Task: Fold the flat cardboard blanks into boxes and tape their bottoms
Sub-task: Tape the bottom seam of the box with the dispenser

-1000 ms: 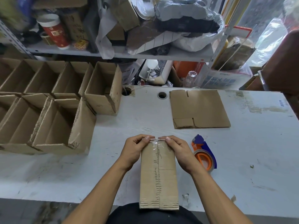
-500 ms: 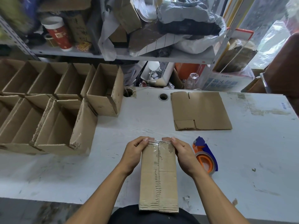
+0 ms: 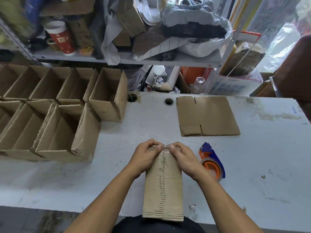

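Folded box (image 3: 162,187) lay bottom-up at 6 o'clock on counter (image 3: 252,165), near edge overhanging toward body, clear tape along centre seam. Left hand (image 3: 145,157) and right hand (image 3: 182,157) both curled over far end, grip holding box, fingertips (image 3: 159,146) pinching tape end down over far edge at 12 o'clock of box.

Judged step: sealing tape tail. Best done by rubbing thumbs outward from seam, pressing tail flat round the edge, flaps kept butted so no gap; risk of wrinkles or lifted tape if let go early.

Tape dispenser (image 3: 212,161) just beside right wrist at 3 o'clock. Flat blank (image 3: 207,116) at 1 o'clock, well apart. Finished boxes (image 3: 55,113) in two rows at 9–10 o'clock, open tops up, nothing seen inside. Shelf (image 3: 117,60) at 12 o'clock, cluttered; red cup (image 3: 60,39) on it, contents hidden.
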